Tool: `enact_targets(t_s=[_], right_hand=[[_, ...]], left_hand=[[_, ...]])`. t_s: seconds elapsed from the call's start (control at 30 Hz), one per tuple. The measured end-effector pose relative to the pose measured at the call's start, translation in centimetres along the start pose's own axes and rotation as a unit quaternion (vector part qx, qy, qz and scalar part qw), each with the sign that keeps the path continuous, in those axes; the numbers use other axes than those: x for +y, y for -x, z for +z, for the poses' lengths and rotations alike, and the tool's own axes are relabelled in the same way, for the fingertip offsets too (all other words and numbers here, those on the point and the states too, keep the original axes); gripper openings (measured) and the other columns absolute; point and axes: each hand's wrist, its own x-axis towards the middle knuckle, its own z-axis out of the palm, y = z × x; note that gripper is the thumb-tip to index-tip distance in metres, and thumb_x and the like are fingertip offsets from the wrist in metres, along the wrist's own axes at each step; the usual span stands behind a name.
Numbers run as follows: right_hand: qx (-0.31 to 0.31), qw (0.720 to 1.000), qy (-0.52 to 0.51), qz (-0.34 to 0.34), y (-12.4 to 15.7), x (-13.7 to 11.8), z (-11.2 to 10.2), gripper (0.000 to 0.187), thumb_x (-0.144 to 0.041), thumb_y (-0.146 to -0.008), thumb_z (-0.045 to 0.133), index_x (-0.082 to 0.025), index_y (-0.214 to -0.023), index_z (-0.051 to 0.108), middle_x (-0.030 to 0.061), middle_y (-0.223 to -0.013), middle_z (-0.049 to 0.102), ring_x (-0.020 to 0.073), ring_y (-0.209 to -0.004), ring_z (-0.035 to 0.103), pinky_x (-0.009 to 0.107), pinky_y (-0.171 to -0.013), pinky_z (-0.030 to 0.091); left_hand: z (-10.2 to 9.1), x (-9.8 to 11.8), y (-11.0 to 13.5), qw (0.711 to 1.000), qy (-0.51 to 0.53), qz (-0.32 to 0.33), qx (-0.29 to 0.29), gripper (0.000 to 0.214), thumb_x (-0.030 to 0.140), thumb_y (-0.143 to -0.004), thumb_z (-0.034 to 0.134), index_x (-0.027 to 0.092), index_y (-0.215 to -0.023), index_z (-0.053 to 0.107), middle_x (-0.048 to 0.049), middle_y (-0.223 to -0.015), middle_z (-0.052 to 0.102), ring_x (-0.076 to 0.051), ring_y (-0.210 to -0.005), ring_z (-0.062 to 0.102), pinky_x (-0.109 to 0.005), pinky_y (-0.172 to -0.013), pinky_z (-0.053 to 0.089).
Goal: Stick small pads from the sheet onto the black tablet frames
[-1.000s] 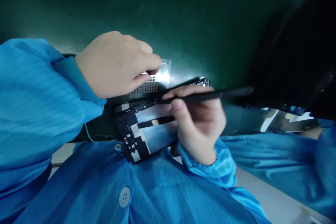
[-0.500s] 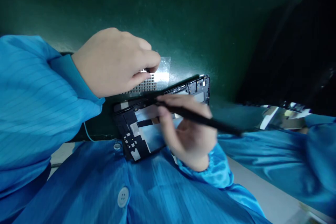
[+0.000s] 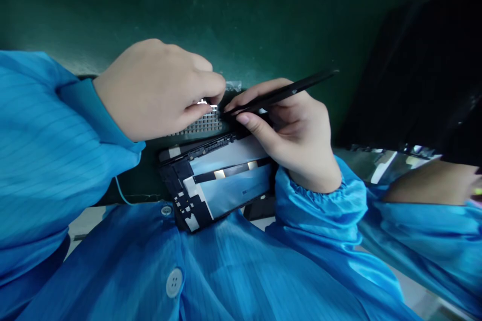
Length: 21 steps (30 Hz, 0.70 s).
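Observation:
My left hand (image 3: 161,90) is closed, thumb and forefinger pinching a clear sheet (image 3: 205,123) with rows of small grey squares. Between the fingers of my right hand (image 3: 293,123) is a slim pair of black tweezers (image 3: 289,93). Their tip points at the right edge of the grey squares; whether it touches one I cannot tell. Just below both hands lies an opened tablet (image 3: 229,180), tilted, its silver-blue inside facing up with black parts and a dark strip across it. My right hand covers its upper right part.
A dark green mat (image 3: 233,20) covers the table. Black sheeting (image 3: 422,80) hangs or stands at the right, with small parts below it. Another person's forearm in a blue sleeve (image 3: 429,230) is at the lower right. A thin blue cord (image 3: 122,190) hangs by my left cuff.
My right hand has moved up from the tablet to the sheet of grey squares, carrying the tweezers. My left hand shifted slightly left. The other person's wrist has come into sight.

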Motion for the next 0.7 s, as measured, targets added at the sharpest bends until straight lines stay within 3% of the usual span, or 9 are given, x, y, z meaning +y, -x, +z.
enact_targets(t_s=[0.13,0.2,0.27,0.37,0.43,0.57,0.7], right_hand=[[-0.011,1.0,0.011,0.004,-0.5,-0.2,-0.3,0.018,-0.045,-0.104,0.079,-0.028,-0.11,0.076,0.005,-0.11,0.083,0.0268,-0.107,0.082,0.047,-0.103,0.072],[0.017,1.0,-0.006,0.003,-0.1,0.0,-0.1,0.016,-0.044,-0.103,0.081,-0.03,-0.109,0.076,0.0037,-0.108,0.084,0.0253,-0.103,0.083,0.044,-0.099,0.073],[0.114,0.993,-0.03,-0.012,1.1,0.3,0.5,0.014,-0.04,-0.103,0.081,-0.031,-0.111,0.075,0.0025,-0.103,0.082,0.0232,-0.097,0.082,0.04,-0.09,0.073],[0.304,0.952,-0.033,-0.016,3.6,0.5,2.1,0.01,-0.033,-0.104,0.079,-0.03,-0.112,0.074,0.0018,-0.098,0.076,0.0191,-0.09,0.079,0.034,-0.079,0.071],[0.361,0.932,-0.02,-0.004,4.9,0.5,3.3,0.009,-0.031,-0.106,0.077,-0.028,-0.113,0.071,0.001,-0.099,0.073,0.0168,-0.089,0.078,0.033,-0.078,0.069],[0.344,0.938,0.016,-0.026,5.5,0.7,4.8,0.011,-0.028,-0.108,0.073,-0.028,-0.117,0.066,0.0007,-0.103,0.072,0.0167,-0.093,0.08,0.035,-0.083,0.07],[0.324,0.945,0.031,-0.032,5.6,1.0,5.0,0.014,-0.024,-0.108,0.069,-0.029,-0.121,0.065,0.0018,-0.107,0.072,0.0183,-0.097,0.078,0.039,-0.088,0.069]], left_hand=[[0.2,-0.2,0.1,1.0,0.001,0.014,0.011,0.055,0.034,-0.108,0.026,0.024,-0.113,0.08,-0.0057,-0.097,0.073,-0.025,-0.095,0.074,-0.04,-0.083,0.06],[0.0,-0.2,0.0,1.0,-0.002,0.006,0.007,0.051,0.035,-0.108,0.029,0.026,-0.112,0.079,-0.0059,-0.098,0.074,-0.025,-0.094,0.074,-0.038,-0.082,0.059],[-0.2,-0.1,0.0,1.0,-0.006,-0.011,-0.012,0.046,0.035,-0.106,0.034,0.028,-0.114,0.079,-0.0062,-0.099,0.076,-0.024,-0.092,0.073,-0.037,-0.079,0.058],[-0.5,0.0,0.0,0.999,0.0,-0.021,-0.032,0.046,0.038,-0.104,0.035,0.027,-0.117,0.078,-0.0056,-0.099,0.076,-0.025,-0.089,0.073,-0.037,-0.078,0.057],[-0.4,0.0,0.1,0.999,0.013,-0.022,-0.025,0.052,0.041,-0.104,0.03,0.026,-0.116,0.079,-0.0054,-0.1,0.075,-0.025,-0.088,0.073,-0.038,-0.08,0.057],[-0.2,-0.2,0.1,0.999,0.032,-0.032,-0.008,0.059,0.048,-0.103,0.025,0.025,-0.11,0.079,-0.0073,-0.095,0.072,-0.027,-0.084,0.073,-0.043,-0.082,0.057],[-0.1,-0.3,0.1,0.999,0.04,-0.032,-0.007,0.066,0.053,-0.104,0.022,0.024,-0.111,0.08,-0.0066,-0.094,0.072,-0.026,-0.084,0.072,-0.045,-0.084,0.058]])
